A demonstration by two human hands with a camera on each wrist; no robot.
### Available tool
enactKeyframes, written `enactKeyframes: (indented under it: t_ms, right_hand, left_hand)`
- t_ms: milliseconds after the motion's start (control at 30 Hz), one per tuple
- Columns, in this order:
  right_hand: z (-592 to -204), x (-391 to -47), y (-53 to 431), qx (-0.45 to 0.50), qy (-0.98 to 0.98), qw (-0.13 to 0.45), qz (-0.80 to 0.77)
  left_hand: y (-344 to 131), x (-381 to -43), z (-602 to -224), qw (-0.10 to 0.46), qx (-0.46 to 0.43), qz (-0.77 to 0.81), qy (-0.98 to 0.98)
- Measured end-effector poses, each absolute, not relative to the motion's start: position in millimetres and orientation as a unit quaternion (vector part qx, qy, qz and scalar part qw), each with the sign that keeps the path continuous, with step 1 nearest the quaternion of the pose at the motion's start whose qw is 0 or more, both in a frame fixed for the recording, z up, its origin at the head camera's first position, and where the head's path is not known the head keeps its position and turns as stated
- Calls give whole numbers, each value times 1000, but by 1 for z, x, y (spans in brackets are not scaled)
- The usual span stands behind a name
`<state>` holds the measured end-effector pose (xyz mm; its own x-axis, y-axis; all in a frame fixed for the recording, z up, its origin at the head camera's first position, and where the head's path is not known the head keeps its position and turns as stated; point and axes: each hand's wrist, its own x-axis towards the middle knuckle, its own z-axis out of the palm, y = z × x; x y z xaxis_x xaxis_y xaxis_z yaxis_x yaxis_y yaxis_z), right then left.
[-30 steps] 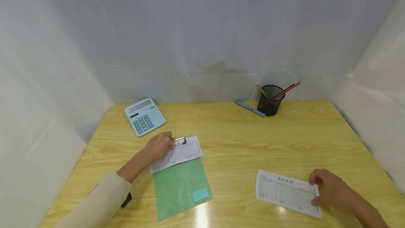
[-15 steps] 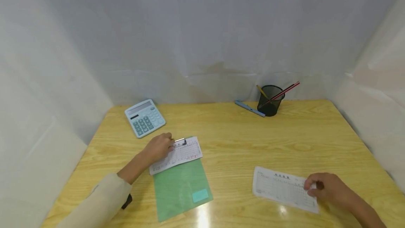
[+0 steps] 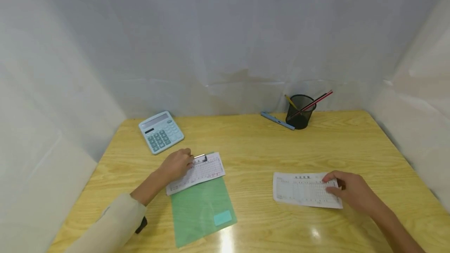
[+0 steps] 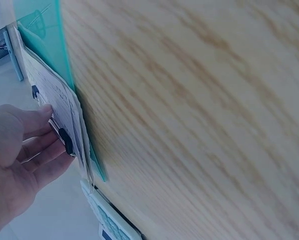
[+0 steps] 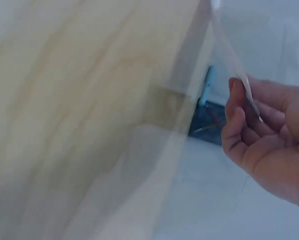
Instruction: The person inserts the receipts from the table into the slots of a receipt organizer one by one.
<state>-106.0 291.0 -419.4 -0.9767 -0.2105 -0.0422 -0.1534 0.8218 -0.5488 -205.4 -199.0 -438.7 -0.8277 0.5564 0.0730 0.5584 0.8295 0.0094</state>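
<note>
On the left side of the table lies a green see-through clipboard (image 3: 200, 210) with a teal label. A stack of printed paper forms (image 3: 207, 171) covers its upper part, under a metal clip (image 3: 200, 158) with black ends. My left hand (image 3: 177, 164) grips this clip; the left wrist view shows the thumb on its bar (image 4: 53, 125) and the fingers curled by the stack's edge. At the right, my right hand (image 3: 351, 190) pinches the right end of a separate printed form (image 3: 302, 190) between thumb and fingers. In the right wrist view that paper (image 5: 234, 57) appears edge-on.
A light blue calculator (image 3: 161, 132) lies beyond my left hand. Toward the back right stands a black mesh pen cup (image 3: 299, 120) with pencils, a blue pen-like object (image 3: 277, 120) beside it. White sheeting (image 3: 225, 50) encloses the wooden table (image 3: 246, 143) at the back and sides.
My right hand has moved left and farther from me with the form, which has turned to lie nearly level across the view. The left hand stays at the clip.
</note>
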Motion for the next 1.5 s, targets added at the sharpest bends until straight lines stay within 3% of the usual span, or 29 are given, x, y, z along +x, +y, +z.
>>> enactKeyframes:
  t_ms: [200,467,900,1500]
  right_hand:
    - [-409,-123,270,-103,945,8,-309]
    - [-397,-149,231,-161,898,1,-409]
    - [-398,-180,140,-232,854,85,-457]
    - [-426,-202,41,-211,889,173,-368]
  left_hand:
    - [-200,-206,-440,44,-295,-14,-954]
    - [-201,-206,-442,56,-307,-7,-950]
    - [-201,-205,-441,54,-302,-12,-952]
    - [-199,-207,-436,31,-296,-22,-955]
